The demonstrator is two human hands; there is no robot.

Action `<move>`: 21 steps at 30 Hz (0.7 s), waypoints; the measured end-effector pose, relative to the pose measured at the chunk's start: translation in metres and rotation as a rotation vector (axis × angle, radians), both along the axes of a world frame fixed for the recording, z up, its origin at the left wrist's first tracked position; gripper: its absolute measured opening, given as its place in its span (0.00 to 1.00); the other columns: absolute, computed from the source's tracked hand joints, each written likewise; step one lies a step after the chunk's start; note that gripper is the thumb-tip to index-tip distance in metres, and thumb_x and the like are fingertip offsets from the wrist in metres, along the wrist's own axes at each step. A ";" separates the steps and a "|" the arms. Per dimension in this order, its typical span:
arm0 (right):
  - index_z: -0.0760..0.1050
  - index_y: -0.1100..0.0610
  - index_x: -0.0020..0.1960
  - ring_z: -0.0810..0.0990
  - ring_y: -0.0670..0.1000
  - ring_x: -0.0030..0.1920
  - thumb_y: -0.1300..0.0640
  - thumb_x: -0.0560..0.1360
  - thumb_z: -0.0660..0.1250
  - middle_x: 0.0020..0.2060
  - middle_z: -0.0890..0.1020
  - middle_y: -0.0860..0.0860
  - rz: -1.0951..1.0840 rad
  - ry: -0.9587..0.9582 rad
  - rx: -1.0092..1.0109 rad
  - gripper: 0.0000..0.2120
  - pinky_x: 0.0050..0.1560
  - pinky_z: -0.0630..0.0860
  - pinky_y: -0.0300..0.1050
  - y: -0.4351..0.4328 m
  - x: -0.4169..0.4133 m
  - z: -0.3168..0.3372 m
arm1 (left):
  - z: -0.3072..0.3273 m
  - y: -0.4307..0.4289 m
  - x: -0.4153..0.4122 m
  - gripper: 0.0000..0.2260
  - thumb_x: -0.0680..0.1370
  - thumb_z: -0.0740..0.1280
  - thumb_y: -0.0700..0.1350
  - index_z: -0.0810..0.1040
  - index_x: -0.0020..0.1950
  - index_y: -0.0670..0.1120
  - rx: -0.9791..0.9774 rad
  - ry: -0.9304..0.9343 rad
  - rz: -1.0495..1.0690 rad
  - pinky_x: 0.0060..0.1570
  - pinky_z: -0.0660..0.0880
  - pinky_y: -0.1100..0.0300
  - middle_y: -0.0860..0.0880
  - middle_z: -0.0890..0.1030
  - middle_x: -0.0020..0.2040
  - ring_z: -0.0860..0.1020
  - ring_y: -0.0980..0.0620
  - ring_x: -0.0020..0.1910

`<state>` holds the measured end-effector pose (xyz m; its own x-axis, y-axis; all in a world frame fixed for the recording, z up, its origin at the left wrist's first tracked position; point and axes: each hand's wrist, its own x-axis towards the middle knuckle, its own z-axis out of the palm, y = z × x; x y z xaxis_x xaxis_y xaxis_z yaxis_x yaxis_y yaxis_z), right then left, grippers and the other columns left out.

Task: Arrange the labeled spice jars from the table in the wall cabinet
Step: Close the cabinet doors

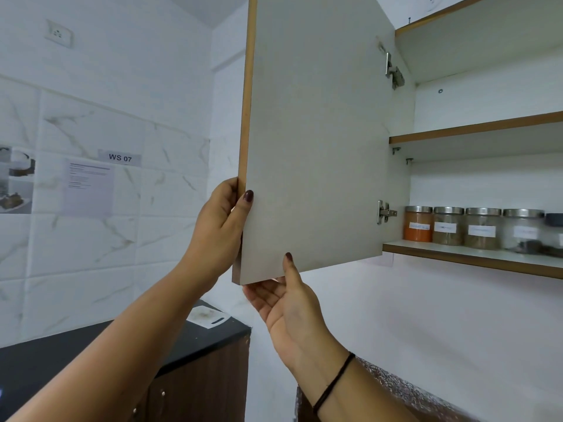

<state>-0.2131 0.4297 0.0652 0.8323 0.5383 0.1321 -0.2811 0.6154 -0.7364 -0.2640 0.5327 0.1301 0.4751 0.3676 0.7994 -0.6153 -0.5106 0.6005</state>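
The wall cabinet stands open, its pale door (316, 132) swung out toward me. My left hand (219, 226) grips the door's outer edge, thumb on the inside face. My right hand (289, 306) holds the door's bottom edge from below, thumb up on the face. On the lowest shelf (469, 257) stand several labeled spice jars with metal lids in a row: an orange-filled jar (418, 224), a brown one (448, 226), another brown one (482, 228) and a pale one (522, 229). A dark-lidded jar (555, 226) is cut off at the right edge.
The middle shelf (475, 129) and the space above it hold nothing visible. A black countertop (91, 354) over brown cabinets lies lower left, with a white cutting board (207, 316) on it. A speckled counter (405, 391) sits below right. Tiled wall carries a socket (59, 33) and papers.
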 end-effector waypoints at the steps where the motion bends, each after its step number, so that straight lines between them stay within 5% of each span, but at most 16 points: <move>1: 0.76 0.63 0.59 0.87 0.58 0.43 0.47 0.79 0.65 0.45 0.86 0.61 -0.009 0.023 0.027 0.20 0.41 0.83 0.48 -0.001 -0.002 0.000 | 0.000 -0.001 -0.001 0.09 0.84 0.59 0.48 0.75 0.62 0.52 0.007 0.008 -0.010 0.46 0.76 0.62 0.55 0.82 0.56 0.82 0.57 0.52; 5: 0.77 0.63 0.57 0.87 0.56 0.39 0.50 0.78 0.66 0.40 0.86 0.59 -0.031 0.065 0.111 0.16 0.36 0.82 0.45 -0.009 -0.010 -0.002 | 0.001 -0.009 -0.009 0.11 0.84 0.61 0.46 0.74 0.65 0.49 0.066 0.020 -0.061 0.53 0.79 0.54 0.53 0.83 0.59 0.82 0.53 0.57; 11: 0.77 0.58 0.55 0.86 0.53 0.33 0.48 0.76 0.68 0.42 0.85 0.58 -0.132 0.050 0.133 0.14 0.32 0.80 0.43 -0.035 -0.020 -0.006 | 0.002 -0.042 -0.015 0.13 0.82 0.64 0.44 0.74 0.66 0.44 0.137 -0.055 -0.114 0.50 0.81 0.60 0.53 0.83 0.59 0.83 0.57 0.54; 16: 0.78 0.57 0.50 0.82 0.53 0.33 0.48 0.76 0.67 0.32 0.85 0.55 -0.189 0.028 0.137 0.13 0.34 0.79 0.43 -0.065 -0.022 -0.009 | 0.002 -0.062 -0.013 0.20 0.80 0.64 0.56 0.72 0.70 0.49 0.377 -0.083 -0.054 0.59 0.79 0.55 0.58 0.80 0.63 0.78 0.59 0.63; 21: 0.80 0.59 0.46 0.76 0.51 0.26 0.47 0.76 0.66 0.27 0.81 0.55 -0.226 -0.011 0.104 0.15 0.31 0.74 0.42 -0.096 -0.020 -0.011 | -0.003 -0.087 0.002 0.29 0.80 0.57 0.61 0.60 0.80 0.54 0.517 -0.082 -0.065 0.72 0.68 0.47 0.60 0.68 0.75 0.67 0.58 0.74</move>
